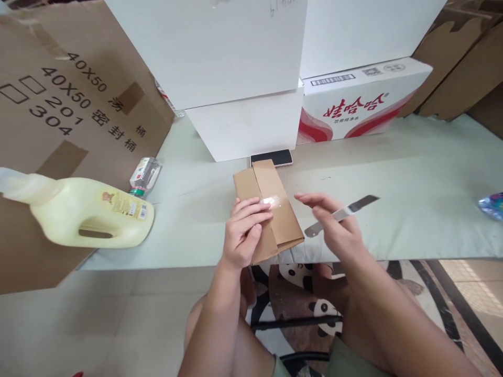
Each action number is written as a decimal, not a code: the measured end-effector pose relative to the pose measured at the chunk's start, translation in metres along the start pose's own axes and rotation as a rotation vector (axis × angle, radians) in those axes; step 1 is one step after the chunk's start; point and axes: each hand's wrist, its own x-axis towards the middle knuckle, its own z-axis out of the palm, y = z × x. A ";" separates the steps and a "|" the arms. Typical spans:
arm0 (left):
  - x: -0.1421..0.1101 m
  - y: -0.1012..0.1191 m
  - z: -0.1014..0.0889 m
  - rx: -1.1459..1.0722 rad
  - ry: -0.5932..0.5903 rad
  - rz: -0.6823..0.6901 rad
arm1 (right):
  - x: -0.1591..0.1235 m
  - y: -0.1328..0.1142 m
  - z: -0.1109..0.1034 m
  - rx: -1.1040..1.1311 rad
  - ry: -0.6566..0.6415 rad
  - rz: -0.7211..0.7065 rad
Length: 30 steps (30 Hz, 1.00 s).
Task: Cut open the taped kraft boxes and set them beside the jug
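A small brown cardboard box (280, 209) lies near the table's front edge. Its top flaps meet along a seam, and a short piece of clear tape (271, 201) crosses that seam. My left hand (245, 225) rests on the box, fingers stretched out over the flap, with the fingertips at the tape. Just right of the box, my right hand (334, 220) holds a slim silver utility knife (343, 212) between thumb and fingers. The knife's dark pointed end is directed up and right, away from the box. Part of its middle is hidden by the thumb.
Behind the box lie a phone (281, 157) and stacked white cartons (247, 125), with a red-and-white water carton (353, 104) beside them. On the left are a yellow jug (118, 225), a small clear bottle (145, 174) and a large brown carton (106, 141). A blue wrapped item (492, 206) sits far right.
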 end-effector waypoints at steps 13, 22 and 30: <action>-0.005 -0.001 0.009 -0.133 0.110 0.004 | 0.005 -0.013 -0.001 0.226 0.116 0.030; -0.004 0.019 0.019 0.010 0.046 0.110 | 0.000 -0.015 0.005 0.152 0.109 -0.010; -0.005 0.026 0.026 0.035 0.035 0.123 | -0.004 -0.033 0.014 -0.376 -0.082 0.003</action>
